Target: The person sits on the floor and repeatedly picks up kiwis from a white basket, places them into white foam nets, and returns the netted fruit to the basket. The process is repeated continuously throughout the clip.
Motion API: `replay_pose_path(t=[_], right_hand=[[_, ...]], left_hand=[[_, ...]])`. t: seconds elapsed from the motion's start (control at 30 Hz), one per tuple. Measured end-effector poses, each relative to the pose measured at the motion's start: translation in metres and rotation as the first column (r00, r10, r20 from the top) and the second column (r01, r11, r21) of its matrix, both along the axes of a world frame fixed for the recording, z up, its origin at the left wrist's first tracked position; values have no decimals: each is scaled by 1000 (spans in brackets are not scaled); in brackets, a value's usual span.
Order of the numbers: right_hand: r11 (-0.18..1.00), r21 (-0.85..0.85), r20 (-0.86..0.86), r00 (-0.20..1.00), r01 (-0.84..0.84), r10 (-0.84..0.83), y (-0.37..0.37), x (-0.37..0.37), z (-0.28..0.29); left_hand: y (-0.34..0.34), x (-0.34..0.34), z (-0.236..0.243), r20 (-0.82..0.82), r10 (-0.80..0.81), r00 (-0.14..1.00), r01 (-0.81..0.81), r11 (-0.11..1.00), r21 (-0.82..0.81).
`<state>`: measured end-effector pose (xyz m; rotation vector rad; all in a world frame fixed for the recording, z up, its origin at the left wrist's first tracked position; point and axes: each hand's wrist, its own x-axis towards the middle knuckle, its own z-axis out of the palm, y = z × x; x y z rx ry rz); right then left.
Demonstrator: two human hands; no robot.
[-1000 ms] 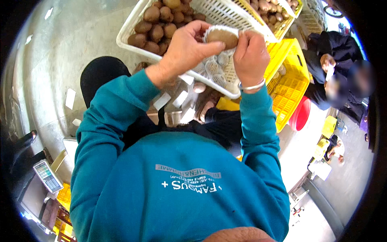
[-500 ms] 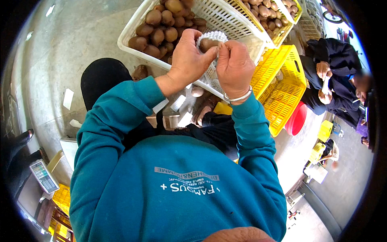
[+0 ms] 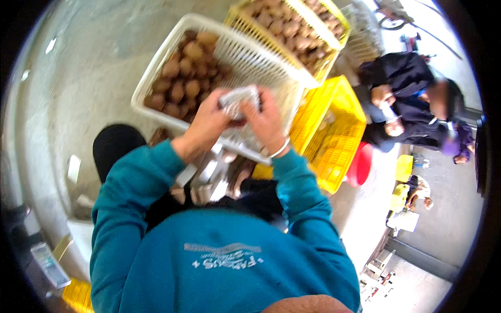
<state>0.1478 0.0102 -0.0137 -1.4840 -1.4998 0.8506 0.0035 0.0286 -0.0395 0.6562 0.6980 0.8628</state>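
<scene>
My left hand (image 3: 209, 117) and my right hand (image 3: 263, 120) are both closed on a fruit in a white foam net sleeve (image 3: 240, 99), held over a white slatted crate (image 3: 140, 94). The picture is blurred, and much of the fruit is hidden by sleeve and fingers. In the left part of that crate lies a pile of brown kiwifruit (image 3: 180, 75). My right hand is over the crate's right part, where its pale slatted inside shows.
Yellow crates (image 3: 232, 18) of fruit stand beyond, another yellow crate (image 3: 342, 146) to the right beside a red bucket (image 3: 358, 164). Co-workers in dark clothing (image 3: 396, 73) are at the right, another person (image 3: 417, 190) farther off. A scale (image 3: 49, 263) is at lower left.
The white sleeve now covers more of the fruit in my hands. My view has shifted, so the crates and my hands sit lower in the picture.
</scene>
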Motion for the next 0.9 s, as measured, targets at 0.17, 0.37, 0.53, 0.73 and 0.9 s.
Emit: replay_pose_path(t=[0.17,0.37,0.53,0.73,0.9], right_hand=[[987,73,122,981,145,-153,2,15,-29],[985,99,16,989,144,-146,4,5,-15],[988,64,52,988,140,-143,-6,-7,-25],[904,428,393,899,7,-193,-10,18,-50],[988,-120,-8,995,97,-98,-10,-15,-19]], left_hand=[[6,1,8,108,-171,979,185,973,-137],[5,-4,9,192,-159,968,203,949,-241],[5,-8,13,41,-163,986,168,942,-290],[0,4,-2,20,-151,988,152,969,-195],[4,-15,-14,36,-162,986,166,959,-228]])
